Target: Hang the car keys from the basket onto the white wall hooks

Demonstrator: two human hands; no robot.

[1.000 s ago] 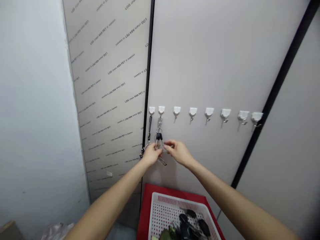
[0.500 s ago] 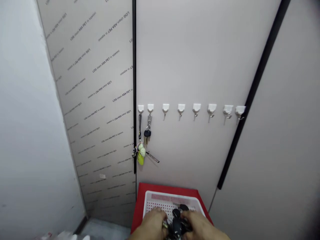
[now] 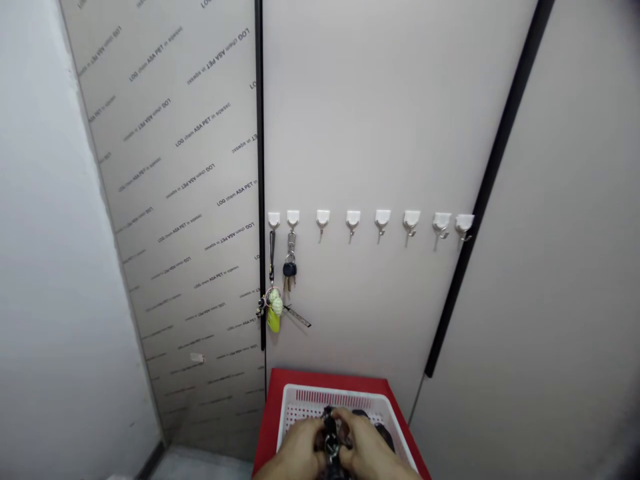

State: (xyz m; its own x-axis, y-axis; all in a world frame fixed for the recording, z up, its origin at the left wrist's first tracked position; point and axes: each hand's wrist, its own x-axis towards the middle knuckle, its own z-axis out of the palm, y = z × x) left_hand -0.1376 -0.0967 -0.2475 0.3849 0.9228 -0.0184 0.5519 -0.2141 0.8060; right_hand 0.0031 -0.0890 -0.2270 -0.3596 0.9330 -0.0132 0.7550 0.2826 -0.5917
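At the bottom edge, my left hand (image 3: 300,450) and my right hand (image 3: 367,452) meet over a white perforated basket (image 3: 336,399). Both have fingers curled round a dark bunch of keys (image 3: 330,433) held between them. On the wall above runs a row of white hooks (image 3: 353,218). The leftmost hook carries a black strap with a yellow-green charm (image 3: 273,313). A key set with a black fob (image 3: 289,269) hangs from the second hook. The other hooks are bare.
The basket sits on a red stool or stand (image 3: 274,413). A film-covered panel (image 3: 190,173) with printed text stands to the left, a white wall (image 3: 45,267) beyond it. Black vertical strips (image 3: 487,180) divide the grey wall panels.
Both hands dropped from the keys on the second hook down to the basket and have closed on a dark bunch of keys there. The view shifted slightly right.
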